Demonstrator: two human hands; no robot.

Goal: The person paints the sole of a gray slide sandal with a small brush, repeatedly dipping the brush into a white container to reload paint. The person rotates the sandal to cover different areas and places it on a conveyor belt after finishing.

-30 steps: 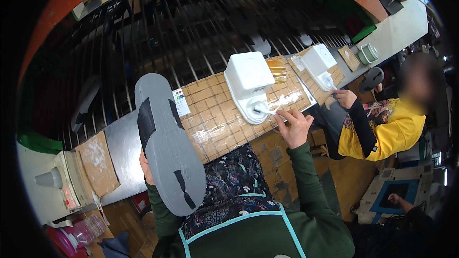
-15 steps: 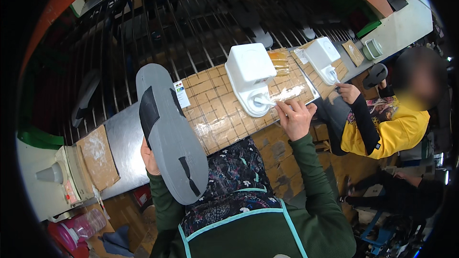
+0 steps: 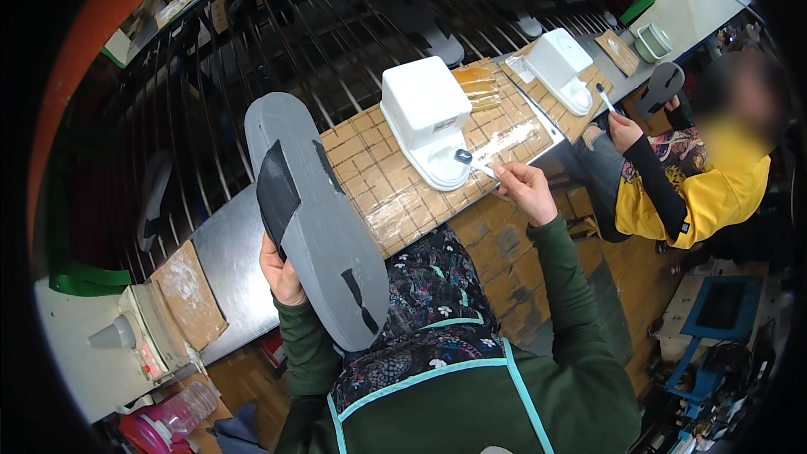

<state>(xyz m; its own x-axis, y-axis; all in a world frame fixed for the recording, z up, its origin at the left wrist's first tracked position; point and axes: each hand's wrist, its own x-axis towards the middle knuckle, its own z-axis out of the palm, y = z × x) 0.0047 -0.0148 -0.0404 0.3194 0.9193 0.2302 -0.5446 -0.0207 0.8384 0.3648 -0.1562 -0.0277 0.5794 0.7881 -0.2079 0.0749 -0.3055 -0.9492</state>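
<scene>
My left hand (image 3: 284,273) grips a grey sandal sole (image 3: 328,235) along its left edge, with part of the fingers hidden behind it. The sole slants upright before me; black strap pieces (image 3: 277,185) sit on its sides, and a dark slit shows near its lower end. Between the fingers of my right hand (image 3: 528,192) is the white handle of a small brush (image 3: 481,166). Its dark bristle head is just above the round dish at the foot of a white dispenser (image 3: 426,105), which stands on a tape-covered cardboard sheet (image 3: 382,219).
A rack of metal bars (image 3: 336,50) runs behind the bench. At right, a co-worker in yellow (image 3: 723,185) holds a brush and a sole beside a second white dispenser (image 3: 559,59). Far left are a cardboard piece (image 3: 189,294) and a grey cone (image 3: 113,334).
The brush in my right hand has come up out of the dish, its dark head now showing. The co-worker's brush has lifted too. The view has shifted slightly.
</scene>
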